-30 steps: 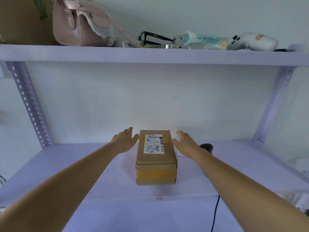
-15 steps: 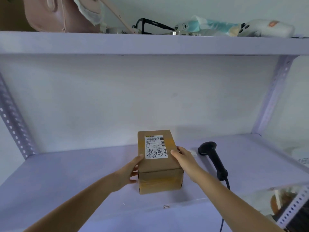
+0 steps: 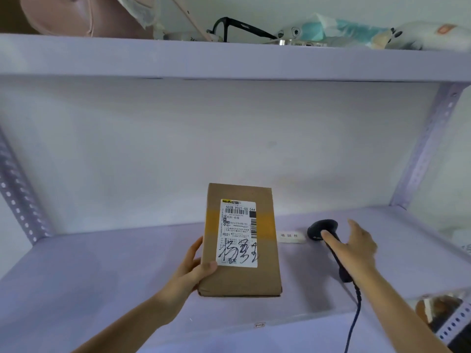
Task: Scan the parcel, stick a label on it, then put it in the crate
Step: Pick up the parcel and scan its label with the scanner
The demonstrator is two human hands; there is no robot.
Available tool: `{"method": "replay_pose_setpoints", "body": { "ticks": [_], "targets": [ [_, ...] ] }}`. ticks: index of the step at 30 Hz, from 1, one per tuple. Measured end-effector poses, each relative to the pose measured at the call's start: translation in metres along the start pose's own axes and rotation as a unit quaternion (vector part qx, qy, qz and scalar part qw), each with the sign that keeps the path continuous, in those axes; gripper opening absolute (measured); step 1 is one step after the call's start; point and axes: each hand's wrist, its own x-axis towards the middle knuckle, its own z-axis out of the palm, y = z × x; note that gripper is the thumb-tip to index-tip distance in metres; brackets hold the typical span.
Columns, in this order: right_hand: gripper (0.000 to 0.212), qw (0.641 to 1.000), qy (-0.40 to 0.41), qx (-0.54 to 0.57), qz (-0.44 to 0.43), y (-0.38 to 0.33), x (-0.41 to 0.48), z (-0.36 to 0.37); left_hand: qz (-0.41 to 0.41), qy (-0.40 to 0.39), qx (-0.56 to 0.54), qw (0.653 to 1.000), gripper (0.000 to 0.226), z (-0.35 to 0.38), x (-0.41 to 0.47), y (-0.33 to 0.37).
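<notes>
A brown cardboard parcel (image 3: 242,273) with a white shipping label (image 3: 238,235) is tilted up above the lower shelf, its labelled face toward me. My left hand (image 3: 196,266) grips its lower left edge, thumb on the front. A black handheld barcode scanner (image 3: 321,229) lies on the shelf to the right of the parcel, its cable (image 3: 355,319) running off the front edge. My right hand (image 3: 353,247) lies over the scanner's handle with fingers spread, touching it but not closed around it. A small white label strip (image 3: 290,236) sits between parcel and scanner.
The pale lower shelf (image 3: 89,289) stretches left of the parcel. The upper shelf (image 3: 229,59) overhead carries a pink bag (image 3: 63,16), black glasses (image 3: 237,26) and wrapped items. Perforated uprights stand at the left (image 3: 15,200) and right (image 3: 428,138). The crate is not in view.
My left hand has lifted and tipped the parcel up off the shelf. My right hand let go of the parcel and moved right onto the scanner.
</notes>
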Motion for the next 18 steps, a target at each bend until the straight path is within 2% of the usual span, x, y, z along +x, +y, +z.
{"method": "replay_pose_setpoints", "body": {
  "ticks": [1, 2, 4, 6, 9, 12, 15, 18],
  "targets": [
    [0.081, 0.997, -0.047, -0.028, 0.054, 0.01, 0.009, -0.002, 0.008, 0.002, 0.0, 1.0, 0.084, 0.001, -0.002, 0.001],
    [0.076, 0.99, -0.1, -0.046, 0.083, 0.018, 0.014, -0.001, 0.014, 0.003, 0.0, 1.0, 0.084, 0.001, -0.004, 0.002],
    [0.046, 0.98, -0.172, -0.064, 0.078, 0.03, 0.019, 0.006, 0.024, 0.002, -0.001, 1.0, 0.087, 0.003, -0.007, 0.003],
    [0.026, 0.98, -0.177, -0.058, 0.067, 0.037, 0.023, 0.013, 0.028, 0.001, -0.002, 1.0, 0.087, 0.004, -0.009, 0.004],
    [0.015, 0.976, -0.176, 0.049, 0.122, 0.037, 0.032, 0.016, 0.025, 0.001, 0.007, 1.0, 0.088, 0.006, -0.012, 0.006],
    [0.011, 0.959, -0.193, 0.126, 0.167, 0.039, 0.034, 0.01, 0.021, 0.002, 0.015, 1.0, 0.09, 0.006, -0.014, 0.008],
    [0.025, 0.946, -0.204, 0.227, 0.108, 0.035, 0.026, -0.006, 0.016, 0.01, 0.015, 1.0, 0.088, 0.004, -0.015, 0.009],
    [0.031, 0.914, -0.236, 0.328, 0.036, 0.02, 0.015, -0.033, 0.011, 0.009, 0.022, 1.0, 0.081, 0.004, -0.014, 0.011]
  ]
}}
